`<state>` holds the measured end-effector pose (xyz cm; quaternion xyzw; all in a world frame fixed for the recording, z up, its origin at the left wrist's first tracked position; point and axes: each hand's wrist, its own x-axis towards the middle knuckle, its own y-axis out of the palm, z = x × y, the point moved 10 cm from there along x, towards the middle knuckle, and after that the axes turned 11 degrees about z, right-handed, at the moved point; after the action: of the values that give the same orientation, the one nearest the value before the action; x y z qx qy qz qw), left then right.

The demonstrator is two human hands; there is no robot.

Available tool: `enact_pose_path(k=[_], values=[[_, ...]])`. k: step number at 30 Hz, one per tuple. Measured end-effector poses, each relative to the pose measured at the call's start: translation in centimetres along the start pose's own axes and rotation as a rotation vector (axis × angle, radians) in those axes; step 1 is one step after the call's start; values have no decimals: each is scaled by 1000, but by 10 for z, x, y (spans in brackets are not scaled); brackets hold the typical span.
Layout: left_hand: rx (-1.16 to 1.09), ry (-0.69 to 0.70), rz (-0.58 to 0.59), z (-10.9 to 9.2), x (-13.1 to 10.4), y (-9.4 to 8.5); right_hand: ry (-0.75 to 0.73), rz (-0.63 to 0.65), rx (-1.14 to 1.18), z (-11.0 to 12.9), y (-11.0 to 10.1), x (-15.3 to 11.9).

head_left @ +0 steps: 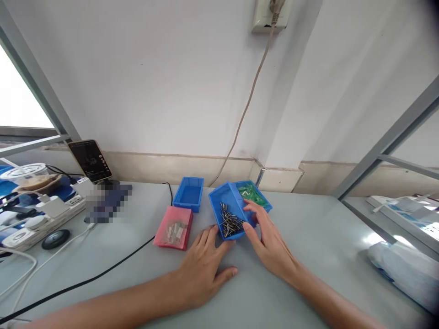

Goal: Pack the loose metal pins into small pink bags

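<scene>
A blue bin (219, 198) stands tilted at the middle of the table, with many small dark metal pins (230, 221) gathered at its near end. My right hand (269, 242) grips this bin's right side between thumb and fingers. My left hand (205, 267) rests palm down at the bin's near left corner, fingers apart, holding nothing. Behind and to the right sits another blue bin (266, 206) with green packets (252, 192). To the left are a third blue bin (188, 194), with nothing seen inside, and a stack of pink bags (174, 228) holding small metallic pieces.
On the left are a phone on a stand (91, 160), a power strip (44, 224), a black mouse-like object (56, 239) and cables. A black cable (103, 273) crosses the table. A plastic-wrapped package (404, 267) lies at the right. A wall (171, 91) stands behind.
</scene>
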<state>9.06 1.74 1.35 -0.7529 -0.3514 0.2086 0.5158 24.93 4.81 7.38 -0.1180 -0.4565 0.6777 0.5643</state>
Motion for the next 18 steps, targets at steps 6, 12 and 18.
enact_pose_path(k=[6, 12, 18], values=[[-37, -68, -19, 11, 3, -2, 87, 110, 199, -15, 16, 2], [-44, -60, -42, 11, 1, -3, 126, 82, 287, -30, 16, 7], [-80, -59, -36, 10, 1, -6, 132, 34, 165, -28, 7, 7]])
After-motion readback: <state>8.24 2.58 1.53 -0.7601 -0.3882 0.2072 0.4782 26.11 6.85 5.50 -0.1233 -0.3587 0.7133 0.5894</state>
